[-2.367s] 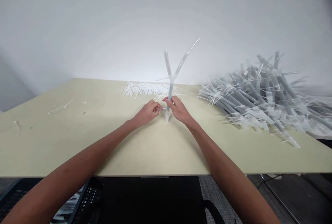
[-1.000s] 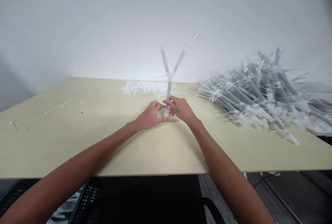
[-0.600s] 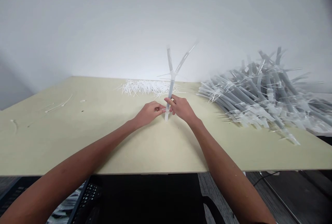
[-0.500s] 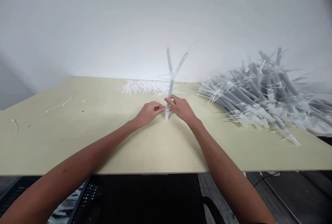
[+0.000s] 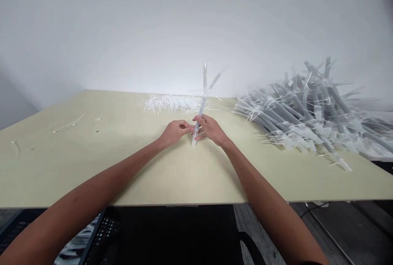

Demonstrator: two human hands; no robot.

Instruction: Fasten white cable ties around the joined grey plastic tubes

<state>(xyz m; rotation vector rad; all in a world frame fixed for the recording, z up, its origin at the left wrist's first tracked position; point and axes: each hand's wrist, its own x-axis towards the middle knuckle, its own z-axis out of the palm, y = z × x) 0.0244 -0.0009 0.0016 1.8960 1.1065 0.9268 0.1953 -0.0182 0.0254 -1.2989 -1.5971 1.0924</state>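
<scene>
A Y-shaped piece of clear plastic tubing (image 5: 203, 103) stands slightly tilted above the middle of the table, its two branches upward and a whitish connector (image 5: 194, 142) at its lower end. My right hand (image 5: 211, 129) is closed around the lower part of the stem, thumb and fingers on either side. From the left, my left hand (image 5: 175, 133) pinches close beside the tube just above the connector; what lies between its fingertips is too small to make out. Thin strands stick out sideways at the fork.
A heap of white cable ties (image 5: 173, 103) lies behind my hands. To the right is a big pile of similar tubing (image 5: 294, 113). Loose cable ties (image 5: 66, 127) lie on the left of the table (image 5: 147, 179). Below the front edge is a dark crate (image 5: 101, 232).
The tubing has turned and tilted, its lower end shifting slightly left and its branches now differently angled. My right hand's fingers have shifted on the stem; my left hand stays pinched beside it.
</scene>
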